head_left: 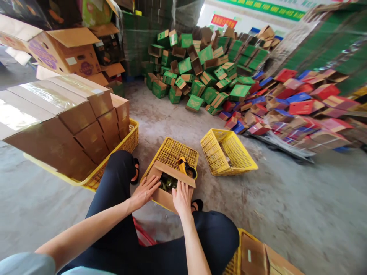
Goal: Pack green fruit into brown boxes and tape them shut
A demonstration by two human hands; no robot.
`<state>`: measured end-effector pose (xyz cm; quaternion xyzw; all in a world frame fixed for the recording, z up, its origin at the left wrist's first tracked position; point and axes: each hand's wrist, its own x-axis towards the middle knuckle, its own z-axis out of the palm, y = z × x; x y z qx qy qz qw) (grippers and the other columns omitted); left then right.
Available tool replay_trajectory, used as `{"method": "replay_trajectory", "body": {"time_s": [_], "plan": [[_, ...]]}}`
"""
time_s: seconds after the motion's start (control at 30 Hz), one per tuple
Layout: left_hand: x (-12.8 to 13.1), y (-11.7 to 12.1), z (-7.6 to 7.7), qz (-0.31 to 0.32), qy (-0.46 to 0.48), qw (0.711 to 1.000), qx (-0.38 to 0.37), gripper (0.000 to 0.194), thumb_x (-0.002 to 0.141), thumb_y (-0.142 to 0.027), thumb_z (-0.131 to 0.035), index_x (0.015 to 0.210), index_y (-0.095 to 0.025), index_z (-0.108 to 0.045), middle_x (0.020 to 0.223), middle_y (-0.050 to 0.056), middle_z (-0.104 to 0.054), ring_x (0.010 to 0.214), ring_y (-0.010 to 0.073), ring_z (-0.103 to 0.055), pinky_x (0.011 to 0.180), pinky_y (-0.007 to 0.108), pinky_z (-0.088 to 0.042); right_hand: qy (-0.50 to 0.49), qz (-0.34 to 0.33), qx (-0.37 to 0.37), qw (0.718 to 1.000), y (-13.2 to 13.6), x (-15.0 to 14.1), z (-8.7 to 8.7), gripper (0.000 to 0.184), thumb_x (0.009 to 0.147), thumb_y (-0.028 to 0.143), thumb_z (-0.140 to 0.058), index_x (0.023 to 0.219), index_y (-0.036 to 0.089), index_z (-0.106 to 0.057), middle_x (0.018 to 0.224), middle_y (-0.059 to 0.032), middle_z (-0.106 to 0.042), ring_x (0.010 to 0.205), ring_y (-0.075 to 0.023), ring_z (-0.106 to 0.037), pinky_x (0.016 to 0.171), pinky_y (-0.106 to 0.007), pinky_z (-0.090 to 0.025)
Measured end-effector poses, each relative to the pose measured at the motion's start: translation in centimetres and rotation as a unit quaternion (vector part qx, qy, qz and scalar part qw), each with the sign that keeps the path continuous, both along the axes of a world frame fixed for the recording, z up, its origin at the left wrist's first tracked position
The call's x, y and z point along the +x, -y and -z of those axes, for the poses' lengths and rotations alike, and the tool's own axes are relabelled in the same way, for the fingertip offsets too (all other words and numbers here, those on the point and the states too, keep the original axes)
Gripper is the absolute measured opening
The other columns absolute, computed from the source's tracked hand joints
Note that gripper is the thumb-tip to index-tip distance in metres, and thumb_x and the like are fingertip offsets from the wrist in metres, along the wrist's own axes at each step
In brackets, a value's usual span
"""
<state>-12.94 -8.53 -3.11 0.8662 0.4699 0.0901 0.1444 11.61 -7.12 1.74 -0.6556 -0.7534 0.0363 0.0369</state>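
Note:
A small cardboard box [165, 198] rests on an upturned yellow crate [169, 149] between my knees. Its long far flap stands up, and through the opening I see dark green contents [168, 182], too small to name. My left hand [145, 191] lies flat on the box's left end, fingers stretched out. At the right end, my right hand [182, 194] presses down with its fingers extended over the flap's edge. Just behind the box, a tape dispenser [185, 167] in yellow and black sits on the crate, touched by neither hand.
To the left, closed brown cartons [86, 114] fill a yellow crate [133, 133]. Another yellow crate [229, 152] stands tilted at the right. Green boxes [197, 84] and red and blue boxes [301, 107] lie heaped behind. Near my right knee is a carton [255, 256] in a crate.

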Motion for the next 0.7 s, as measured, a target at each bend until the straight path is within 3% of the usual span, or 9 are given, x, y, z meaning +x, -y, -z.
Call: {"method": "replay_trajectory", "body": {"time_s": [0.13, 0.23, 0.33, 0.43, 0.57, 0.7], "plan": [[0.2, -0.2, -0.1, -0.002, -0.015, 1.000, -0.016, 0.091, 0.088, -0.022, -0.073, 0.165, -0.027, -0.026, 0.174, 0.010, -0.017, 0.161, 0.0298, -0.013, 0.129, 0.056, -0.020, 0.011, 0.007, 0.012, 1.000, -2.5, 1.0, -2.2, 0.065, 0.104, 0.033, -0.035, 0.165, 0.010, -0.027, 0.170, -0.0150, -0.030, 0.159, -0.0369, -0.017, 0.122, -0.062, -0.029], [0.4, -0.3, 0.0, -0.006, -0.017, 0.999, -0.029, 0.087, 0.088, -0.027, -0.074, 0.163, -0.026, -0.032, 0.173, 0.010, -0.018, 0.161, 0.0312, -0.015, 0.129, 0.055, -0.019, 0.021, 0.011, -0.019, 1.000, -4.5, 1.8, -2.9, 0.065, 0.106, 0.035, -0.032, 0.167, 0.017, -0.022, 0.173, -0.0095, -0.024, 0.160, -0.0359, -0.013, 0.120, -0.067, -0.030], [0.5, -0.4, 0.2, -0.010, -0.021, 0.999, -0.035, 0.083, 0.089, -0.028, -0.073, 0.162, -0.026, -0.034, 0.173, 0.010, -0.019, 0.161, 0.0311, -0.017, 0.129, 0.056, -0.019, 0.025, 0.016, -0.072, 0.997, -6.3, 2.2, -2.4, 0.066, 0.105, 0.040, -0.038, 0.166, 0.018, -0.026, 0.173, -0.0095, -0.024, 0.159, -0.0361, -0.016, 0.120, -0.066, -0.029], [0.4, -0.3, -0.3, -0.012, -0.020, 0.999, -0.038, 0.084, 0.088, -0.026, -0.072, 0.162, -0.027, -0.033, 0.173, 0.010, -0.020, 0.161, 0.0296, -0.017, 0.129, 0.056, -0.017, 0.021, 0.021, -0.092, 0.995, -7.4, 2.2, -1.4, 0.066, 0.103, 0.044, -0.045, 0.163, 0.019, -0.034, 0.169, -0.0127, -0.034, 0.156, -0.0358, -0.025, 0.121, -0.062, -0.028], [0.3, -0.7, -2.0, 0.004, -0.017, 0.999, -0.049, 0.088, 0.085, -0.022, -0.071, 0.163, -0.025, -0.030, 0.174, 0.012, -0.019, 0.161, 0.0304, -0.015, 0.129, 0.059, -0.012, 0.020, 0.019, -0.083, 0.996, -8.0, 2.1, -0.7, 0.064, 0.099, 0.047, -0.053, 0.156, 0.019, -0.044, 0.157, -0.0180, -0.050, 0.147, -0.0357, -0.040, 0.120, -0.057, -0.027], [1.7, -2.2, -3.9, 0.082, -0.002, 0.995, -0.054, 0.084, 0.084, -0.024, -0.067, 0.161, -0.019, -0.033, 0.170, 0.016, -0.030, 0.159, 0.0336, -0.024, 0.127, 0.055, -0.020, 0.039, 0.031, -0.089, 0.995, -8.0, 1.8, -0.5, 0.072, 0.093, 0.044, -0.061, 0.156, 0.017, -0.041, 0.157, -0.0188, -0.048, 0.149, -0.0374, -0.035, 0.121, -0.057, -0.022]]}}
